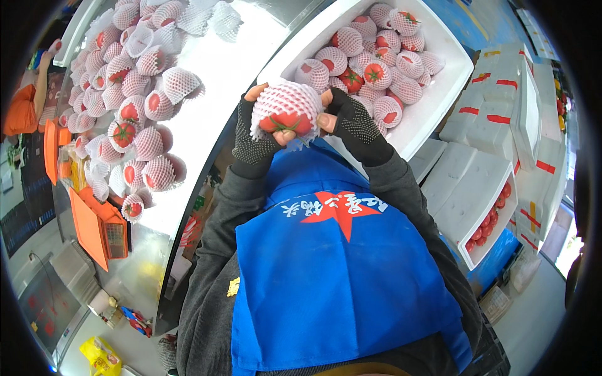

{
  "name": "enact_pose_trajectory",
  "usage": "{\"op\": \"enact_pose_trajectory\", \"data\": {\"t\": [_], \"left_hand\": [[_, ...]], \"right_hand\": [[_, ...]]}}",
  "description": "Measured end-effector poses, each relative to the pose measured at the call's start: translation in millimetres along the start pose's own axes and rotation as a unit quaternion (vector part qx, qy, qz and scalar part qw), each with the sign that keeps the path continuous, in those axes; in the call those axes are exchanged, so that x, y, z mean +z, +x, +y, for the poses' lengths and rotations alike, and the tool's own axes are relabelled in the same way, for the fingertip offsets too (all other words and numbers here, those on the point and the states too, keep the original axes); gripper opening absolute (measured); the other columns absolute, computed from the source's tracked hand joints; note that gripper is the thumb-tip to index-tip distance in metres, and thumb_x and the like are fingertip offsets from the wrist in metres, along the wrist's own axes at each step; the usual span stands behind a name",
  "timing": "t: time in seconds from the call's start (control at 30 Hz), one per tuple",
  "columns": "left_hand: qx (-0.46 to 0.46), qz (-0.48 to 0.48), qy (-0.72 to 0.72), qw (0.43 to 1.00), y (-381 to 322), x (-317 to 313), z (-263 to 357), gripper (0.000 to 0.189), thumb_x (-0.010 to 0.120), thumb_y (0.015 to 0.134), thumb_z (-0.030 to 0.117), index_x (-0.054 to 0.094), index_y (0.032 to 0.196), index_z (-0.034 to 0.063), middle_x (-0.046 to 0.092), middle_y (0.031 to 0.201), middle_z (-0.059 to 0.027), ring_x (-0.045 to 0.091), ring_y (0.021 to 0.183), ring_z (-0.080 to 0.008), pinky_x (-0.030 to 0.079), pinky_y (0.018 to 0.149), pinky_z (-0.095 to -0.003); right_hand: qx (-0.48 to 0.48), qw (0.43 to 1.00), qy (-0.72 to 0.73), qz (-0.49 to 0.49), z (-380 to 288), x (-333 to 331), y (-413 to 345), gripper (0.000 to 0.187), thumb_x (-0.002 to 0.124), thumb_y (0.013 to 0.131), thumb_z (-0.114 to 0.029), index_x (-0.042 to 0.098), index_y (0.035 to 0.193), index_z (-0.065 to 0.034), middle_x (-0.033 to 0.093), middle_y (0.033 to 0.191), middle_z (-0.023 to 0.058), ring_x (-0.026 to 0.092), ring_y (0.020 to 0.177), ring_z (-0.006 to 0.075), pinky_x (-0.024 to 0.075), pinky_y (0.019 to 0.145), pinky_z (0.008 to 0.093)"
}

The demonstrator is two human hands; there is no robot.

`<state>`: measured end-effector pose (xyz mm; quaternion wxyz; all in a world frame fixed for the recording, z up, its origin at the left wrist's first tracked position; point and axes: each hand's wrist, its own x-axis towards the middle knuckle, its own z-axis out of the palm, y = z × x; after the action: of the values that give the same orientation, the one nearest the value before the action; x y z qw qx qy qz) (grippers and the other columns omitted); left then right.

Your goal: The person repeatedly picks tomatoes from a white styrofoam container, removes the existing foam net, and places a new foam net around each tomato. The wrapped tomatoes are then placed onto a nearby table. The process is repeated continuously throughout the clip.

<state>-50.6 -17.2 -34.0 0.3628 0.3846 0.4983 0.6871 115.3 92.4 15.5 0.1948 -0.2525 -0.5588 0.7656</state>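
Note:
Between my two hands is a red tomato (294, 123) partly covered by a white foam net sleeve (288, 99); its green calyx shows on the uncovered side facing me. My left hand (256, 129), in a black fingerless dotted glove, grips the fruit from the left and underneath. On the other side, my right hand (355, 120), gloved the same way, has its thumb and fingers on the sleeve's right edge. Just beyond my right hand is a white foam box (435, 105) holding several sleeved tomatoes (376, 73).
Many sleeved tomatoes (150, 143) and loose foam nets (225, 21) lie on the white lit counter (211, 94) to the left. Orange bins (89, 228) stand at its edge. Stacked foam boxes (489, 94) fill the right side. An orange-sleeved person (23, 110) is at far left.

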Motion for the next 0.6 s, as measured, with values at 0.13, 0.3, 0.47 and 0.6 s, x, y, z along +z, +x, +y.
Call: {"op": "enact_pose_trajectory", "data": {"t": [0.13, 0.3, 0.47, 0.6], "left_hand": [[-0.082, -0.044, 0.051, 0.994, 5, -8, 26, 0.08, 0.075, 0.065, 0.043, 0.039, 0.119, -0.0046, 0.053, 0.109, -0.019, 0.058, 0.096, -0.0266, 0.05, 0.082, -0.0376], [-0.297, -0.036, -0.261, 0.918, 0, -4, 59, 0.058, 0.059, 0.073, 0.035, 0.046, 0.111, -0.0056, 0.056, 0.105, -0.024, 0.061, 0.089, -0.03, 0.052, 0.077, -0.0407], [0.217, -0.051, 0.272, 0.936, -12, 6, 55, 0.059, 0.08, 0.063, 0.008, 0.048, 0.11, 0.0212, 0.039, 0.119, -0.0169, 0.051, 0.107, -0.0344, 0.046, 0.086, -0.0411], [0.304, -0.051, 0.389, 0.868, -11, 5, 49, 0.048, 0.077, 0.067, 0.007, 0.058, 0.105, 0.0294, 0.034, 0.118, -0.0116, 0.051, 0.107, -0.0383, 0.048, 0.085, -0.0426]], "right_hand": [[-0.02, 0.993, -0.094, -0.072, -7, -4, 1, 0.015, 0.064, 0.083, -0.015, 0.054, 0.088, -0.0041, 0.055, 0.076, 0.0017, 0.051, 0.069, 0.0088, 0.0435, 0.063, 0.0237], [-0.158, 0.97, -0.183, 0.018, -8, -6, 17, 0.017, 0.067, 0.081, -0.014, 0.053, 0.084, -0.0047, 0.054, 0.072, 0.0023, 0.05, 0.066, 0.0084, 0.0425, 0.06, 0.0232], [-0.029, 0.999, 0.018, -0.027, -2, 5, 16, 0.035, 0.052, 0.091, -0.026, 0.048, 0.117, -0.0023, 0.054, 0.102, 0.0046, 0.052, 0.096, 0.0123, 0.0423, 0.084, 0.0269], [0.003, 0.988, 0.129, -0.081, 18, 21, -5, 0.064, 0.051, 0.091, -0.041, 0.031, 0.136, -0.0007, 0.044, 0.131, 0.011, 0.043, 0.119, 0.0186, 0.0352, 0.1, 0.0322]]}}
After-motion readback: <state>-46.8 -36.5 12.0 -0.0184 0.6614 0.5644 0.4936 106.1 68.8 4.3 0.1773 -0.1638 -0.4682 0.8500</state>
